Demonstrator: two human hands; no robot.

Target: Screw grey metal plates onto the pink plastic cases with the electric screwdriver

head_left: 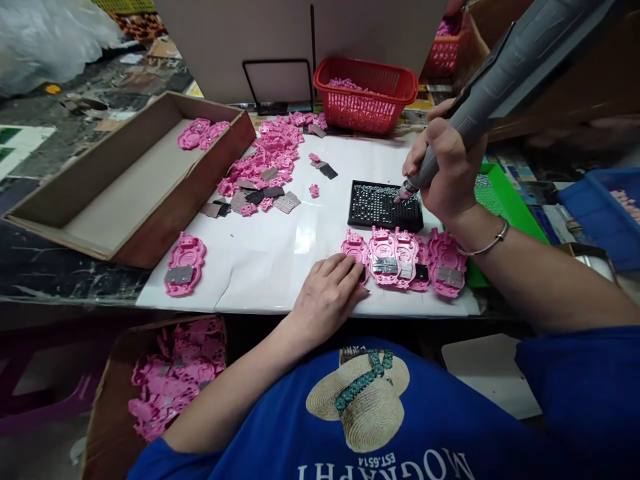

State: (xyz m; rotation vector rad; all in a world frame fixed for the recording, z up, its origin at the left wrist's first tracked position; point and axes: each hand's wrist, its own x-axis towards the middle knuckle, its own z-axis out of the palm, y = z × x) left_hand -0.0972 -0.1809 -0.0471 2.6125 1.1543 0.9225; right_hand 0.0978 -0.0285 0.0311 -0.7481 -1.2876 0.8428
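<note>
My right hand is wrapped around a grey electric screwdriver. Its tip points down into a black tray of small screws set in rows of holes. My left hand lies with fingers stretched over the lower part of a pink plastic casing, partly hiding it. To the right of that casing, several more form an overlapping row, among them one with a grey plate and one at the right end. Another pink casing lies alone on the left of the white sheet.
A cardboard tray holding pink casings stands at left, beside a pile of small pink parts and grey plates. Behind is a red basket; right are a green tray and blue bin. Below left, a box holds pink pieces.
</note>
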